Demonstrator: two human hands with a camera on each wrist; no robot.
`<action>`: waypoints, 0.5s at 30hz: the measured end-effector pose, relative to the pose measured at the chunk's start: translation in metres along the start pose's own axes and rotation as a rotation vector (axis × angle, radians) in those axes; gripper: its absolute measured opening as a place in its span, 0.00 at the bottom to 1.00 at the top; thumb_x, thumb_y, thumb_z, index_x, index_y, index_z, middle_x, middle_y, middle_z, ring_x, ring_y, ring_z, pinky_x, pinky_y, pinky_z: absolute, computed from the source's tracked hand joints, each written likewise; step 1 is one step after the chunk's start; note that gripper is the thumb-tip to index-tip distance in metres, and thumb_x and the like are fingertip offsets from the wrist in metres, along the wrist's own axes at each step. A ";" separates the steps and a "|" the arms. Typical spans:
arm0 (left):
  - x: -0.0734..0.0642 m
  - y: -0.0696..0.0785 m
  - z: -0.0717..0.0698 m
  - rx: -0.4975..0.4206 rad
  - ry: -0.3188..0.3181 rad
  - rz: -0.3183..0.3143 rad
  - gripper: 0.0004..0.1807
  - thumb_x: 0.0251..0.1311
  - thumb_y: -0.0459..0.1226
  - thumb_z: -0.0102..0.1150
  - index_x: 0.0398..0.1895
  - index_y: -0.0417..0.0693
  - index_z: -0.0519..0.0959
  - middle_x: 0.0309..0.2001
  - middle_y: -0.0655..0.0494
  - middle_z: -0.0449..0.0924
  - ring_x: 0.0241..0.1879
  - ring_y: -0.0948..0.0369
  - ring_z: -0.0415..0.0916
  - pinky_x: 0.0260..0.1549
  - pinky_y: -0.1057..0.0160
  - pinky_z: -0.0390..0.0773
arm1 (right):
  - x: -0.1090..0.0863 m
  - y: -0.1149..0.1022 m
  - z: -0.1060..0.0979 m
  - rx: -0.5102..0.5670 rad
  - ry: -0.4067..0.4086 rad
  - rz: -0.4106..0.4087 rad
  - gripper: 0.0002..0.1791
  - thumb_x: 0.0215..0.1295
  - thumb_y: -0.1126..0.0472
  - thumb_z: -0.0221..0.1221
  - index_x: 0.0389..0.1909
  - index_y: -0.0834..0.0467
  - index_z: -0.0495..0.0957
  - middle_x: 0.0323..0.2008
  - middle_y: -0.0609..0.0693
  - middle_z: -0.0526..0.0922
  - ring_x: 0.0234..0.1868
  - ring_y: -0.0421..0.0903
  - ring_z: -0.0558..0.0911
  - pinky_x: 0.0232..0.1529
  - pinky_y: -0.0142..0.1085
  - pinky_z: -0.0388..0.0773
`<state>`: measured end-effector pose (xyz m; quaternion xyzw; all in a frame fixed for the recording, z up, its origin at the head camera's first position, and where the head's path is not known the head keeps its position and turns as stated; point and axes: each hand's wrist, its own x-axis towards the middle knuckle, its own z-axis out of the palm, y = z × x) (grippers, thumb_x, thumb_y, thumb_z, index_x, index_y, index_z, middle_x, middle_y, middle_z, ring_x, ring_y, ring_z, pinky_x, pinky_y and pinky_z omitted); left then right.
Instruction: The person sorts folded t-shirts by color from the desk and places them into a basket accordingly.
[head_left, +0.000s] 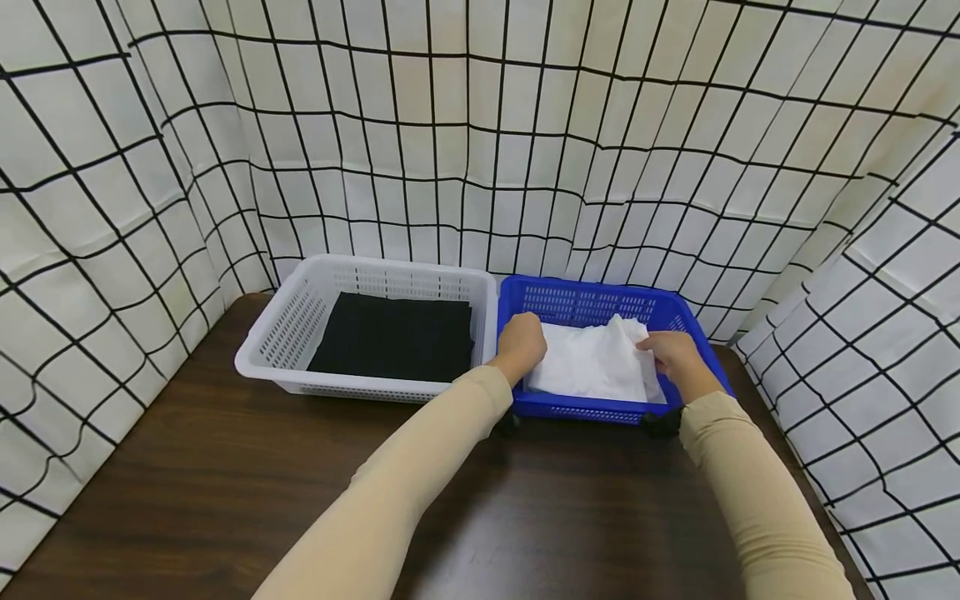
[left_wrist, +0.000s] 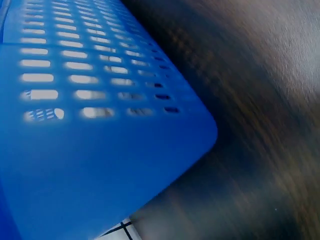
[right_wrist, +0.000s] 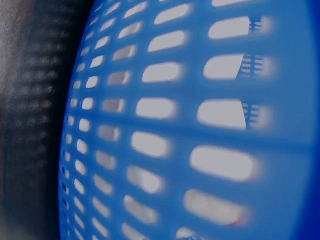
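In the head view a folded white cloth (head_left: 592,362) lies inside a blue plastic basket (head_left: 577,410). My left hand (head_left: 522,343), fingers curled, grips the cloth at its left edge. With thumb and fingers my right hand (head_left: 673,357) pinches the right side, where the fabric bunches up into a small peak. Both wrist views are filled by the basket's slotted wall, the left wrist view showing a blue corner (left_wrist: 110,165) and the right wrist view a slotted side (right_wrist: 190,132). Neither hand can be made out in those two views.
A white plastic basket (head_left: 360,385) stands against the blue one on its left, with folded black cloth (head_left: 397,337) in it. Under both is a dark brown wooden table (head_left: 225,483). White sheeting with black grid lines (head_left: 465,142) walls the back and sides.
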<state>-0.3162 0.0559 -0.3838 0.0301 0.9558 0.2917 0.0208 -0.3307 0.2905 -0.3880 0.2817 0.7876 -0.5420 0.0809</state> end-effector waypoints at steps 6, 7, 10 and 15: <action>0.003 -0.003 -0.008 -0.081 -0.027 -0.026 0.21 0.63 0.28 0.54 0.12 0.48 0.67 0.15 0.57 0.66 0.17 0.62 0.65 0.14 0.69 0.65 | 0.003 0.009 -0.011 0.001 -0.028 0.012 0.35 0.72 0.67 0.50 0.76 0.70 0.49 0.77 0.63 0.55 0.77 0.57 0.60 0.74 0.45 0.63; 0.004 -0.005 -0.010 -0.102 -0.036 -0.038 0.19 0.63 0.29 0.56 0.12 0.46 0.71 0.15 0.56 0.70 0.17 0.61 0.69 0.14 0.70 0.67 | 0.004 0.011 -0.012 0.003 -0.037 0.011 0.35 0.73 0.67 0.50 0.76 0.71 0.48 0.77 0.64 0.55 0.76 0.57 0.61 0.74 0.45 0.63; 0.007 -0.012 -0.020 -0.235 -0.069 -0.083 0.10 0.62 0.31 0.60 0.23 0.38 0.84 0.21 0.50 0.84 0.25 0.54 0.85 0.18 0.71 0.76 | 0.004 0.016 -0.015 0.015 -0.051 0.002 0.34 0.73 0.66 0.49 0.75 0.71 0.49 0.75 0.65 0.58 0.75 0.57 0.64 0.74 0.45 0.64; 0.004 -0.035 -0.039 -0.651 -0.118 -0.173 0.10 0.62 0.29 0.61 0.42 0.29 0.84 0.33 0.41 0.88 0.33 0.53 0.88 0.31 0.66 0.87 | 0.001 0.023 -0.018 0.014 -0.083 -0.032 0.32 0.74 0.66 0.46 0.74 0.74 0.50 0.74 0.69 0.59 0.74 0.59 0.65 0.74 0.46 0.64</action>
